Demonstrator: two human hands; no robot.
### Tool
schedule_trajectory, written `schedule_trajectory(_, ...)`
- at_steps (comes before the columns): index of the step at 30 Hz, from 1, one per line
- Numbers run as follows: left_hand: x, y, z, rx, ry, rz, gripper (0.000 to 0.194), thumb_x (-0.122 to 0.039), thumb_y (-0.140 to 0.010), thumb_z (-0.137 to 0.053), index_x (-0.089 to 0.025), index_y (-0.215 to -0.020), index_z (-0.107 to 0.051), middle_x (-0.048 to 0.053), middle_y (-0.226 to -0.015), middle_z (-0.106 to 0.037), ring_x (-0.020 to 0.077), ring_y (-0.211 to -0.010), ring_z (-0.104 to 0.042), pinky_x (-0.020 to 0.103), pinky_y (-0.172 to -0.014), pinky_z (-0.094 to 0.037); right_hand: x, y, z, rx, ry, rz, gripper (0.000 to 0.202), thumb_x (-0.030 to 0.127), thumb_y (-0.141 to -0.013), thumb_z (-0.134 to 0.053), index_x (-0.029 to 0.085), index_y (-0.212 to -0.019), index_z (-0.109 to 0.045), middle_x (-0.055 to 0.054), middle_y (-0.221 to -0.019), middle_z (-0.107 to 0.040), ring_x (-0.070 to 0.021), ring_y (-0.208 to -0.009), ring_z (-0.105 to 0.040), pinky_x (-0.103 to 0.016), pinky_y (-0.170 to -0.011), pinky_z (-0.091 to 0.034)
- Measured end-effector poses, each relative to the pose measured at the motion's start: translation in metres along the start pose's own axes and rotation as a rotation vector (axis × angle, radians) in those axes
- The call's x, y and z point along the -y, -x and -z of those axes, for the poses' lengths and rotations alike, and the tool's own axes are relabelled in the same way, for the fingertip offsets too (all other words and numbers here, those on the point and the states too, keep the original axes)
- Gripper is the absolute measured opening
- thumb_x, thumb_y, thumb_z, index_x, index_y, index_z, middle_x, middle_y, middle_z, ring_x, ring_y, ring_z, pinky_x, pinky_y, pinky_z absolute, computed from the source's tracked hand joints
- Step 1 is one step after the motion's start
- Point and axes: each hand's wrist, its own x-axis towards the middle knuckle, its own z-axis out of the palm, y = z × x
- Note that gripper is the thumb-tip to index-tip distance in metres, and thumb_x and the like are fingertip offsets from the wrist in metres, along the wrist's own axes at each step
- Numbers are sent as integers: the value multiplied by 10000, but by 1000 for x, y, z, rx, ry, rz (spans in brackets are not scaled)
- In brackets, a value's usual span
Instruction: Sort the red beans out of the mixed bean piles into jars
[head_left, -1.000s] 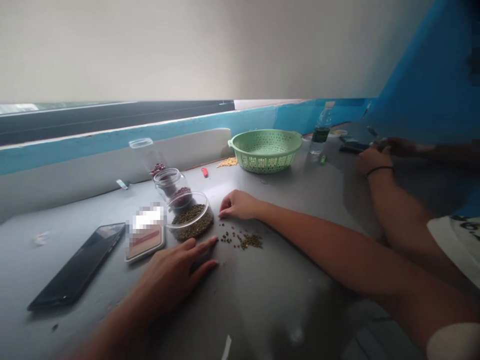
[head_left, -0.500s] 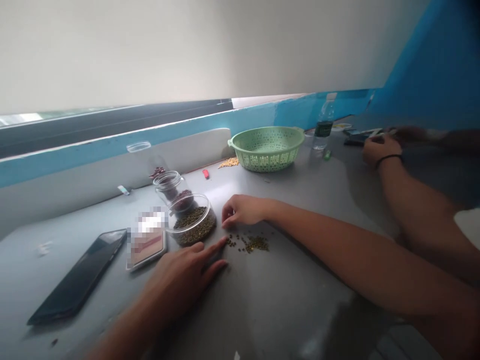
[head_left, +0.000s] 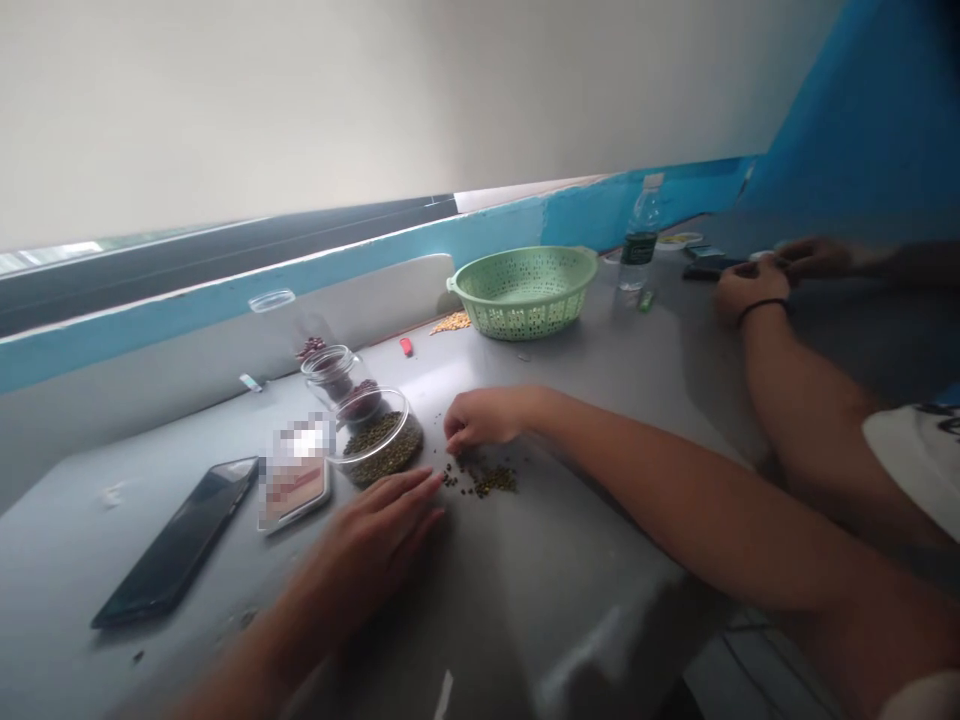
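Observation:
A small pile of green beans (head_left: pixel 496 480) lies loose on the grey table. My left hand (head_left: pixel 382 520) rests on the table at the left of these beans, fingers stretched out, fingertips beside the nearest ones, holding nothing. Just above the pile, my right hand (head_left: pixel 484 420) has its fingers curled and pressed together; what they hold, if anything, is hidden. A round clear container (head_left: pixel 382 450) full of green beans stands behind my left hand. Behind it is a glass jar (head_left: pixel 330 372), with dark red beans (head_left: pixel 362 398) near its base.
A black phone (head_left: pixel 176 545) and a pale-framed case (head_left: pixel 300 490) lie left. Farther back are yellow kernels (head_left: pixel 452 322), a green basket (head_left: pixel 525 295), a red object (head_left: pixel 406 347) and a water bottle (head_left: pixel 640 240). Another person's hands (head_left: pixel 754 290) work at the right.
The fingers of my left hand have come closer together beside the beans. My right hand remains curled above the pile. The view has shifted slightly.

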Motion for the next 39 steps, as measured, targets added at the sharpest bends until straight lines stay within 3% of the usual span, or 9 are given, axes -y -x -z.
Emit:
schedule_trajectory(5, -15, -35, -16, 137, 127, 86, 853, -664, -988, -548, -224, -1668, -280, 166, -1731, -343, 362, -1604, -344, 597, -1282, -391, -10, 0, 13, -219, -29, -18, 259, 255, -1038, -624, 104, -1012, -833, -87, -944, -812, -119, -773, -646, -217, -709, -426)
schedule_trajectory(8, -23, -52, -27, 247, 165, 101, 915, -721, -968, -533, -196, -1671, -271, 177, -1750, -272, 377, -1634, -243, 628, -1318, -291, -22, 4, 20, -426, -8, -45, 279, 303, -1044, -634, 106, -1001, -826, -95, -933, -804, -137, -802, -654, -236, -721, -404)
schedule_trajectory(12, -37, -65, -32, 328, 213, 49, 798, -666, -1021, -467, -206, -1656, -318, 137, -1761, -253, 330, -1643, -230, 584, -1337, -275, -32, 7, 24, -531, 41, -41, 258, 334, -1016, -681, 111, -1032, -811, -98, -956, -793, -163, -852, -660, -261, -741, -394)
schedule_trajectory(18, -50, -77, -23, 353, 263, -53, 611, -561, -1037, -522, -308, -1590, -461, 43, -1735, -364, 266, -1611, -346, 476, -1343, -322, -34, 4, 23, -529, 36, -14, 265, 360, -1013, -681, 133, -1065, -809, -115, -1038, -793, -194, -942, -687, -274, -800, -426)
schedule_trajectory(23, -31, -64, -5, 227, 223, 101, 618, -576, -1045, -492, -280, -1586, -460, 111, -1685, -459, 306, -1543, -473, 531, -1288, -409, -33, 6, 23, -466, 7, -29, 262, 340, -1027, -652, 155, -1101, -821, -124, -1083, -809, -202, -986, -710, -260, -816, -447)
schedule_trajectory(26, -24, -57, -3, 236, 209, 134, 643, -609, -1041, -467, -241, -1568, -481, 132, -1647, -511, 299, -1505, -524, 504, -1260, -451, -38, 5, 20, -398, -6, -45, 242, 313, -1014, -673, 152, -1103, -831, -110, -999, -827, -180, -903, -728, -242, -769, -454)
schedule_trajectory(31, -35, -69, -18, 335, 223, 66, 825, -683, -967, -576, -239, -1633, -376, 163, -1725, -362, 343, -1611, -339, 598, -1316, -322, -51, 1, 16, -384, 9, -80, 267, 327, -1003, -694, 135, -1127, -832, -121, -996, -832, -185, -917, -738, -234, -751, -450)
schedule_trajectory(35, -50, -87, -29, 368, 270, -25, 780, -672, -979, -565, -296, -1636, -372, 124, -1766, -254, 342, -1651, -216, 630, -1343, -226, -55, 1, 17, -397, 16, -112, 294, 342, -1007, -689, 124, -1148, -827, -134, -1061, -829, -187, -944, -738, -231, -767, -452)
schedule_trajectory(39, -54, -93, -35, 337, 337, -90, 673, -611, -994, -583, -313, -1586, -468, 94, -1746, -322, 343, -1645, -244, 636, -1343, -237, -54, 2, 18, -391, 10, -125, 255, 300, -1000, -693, 143, -1145, -831, -114, -1031, -832, -175, -931, -737, -222, -786, -456)
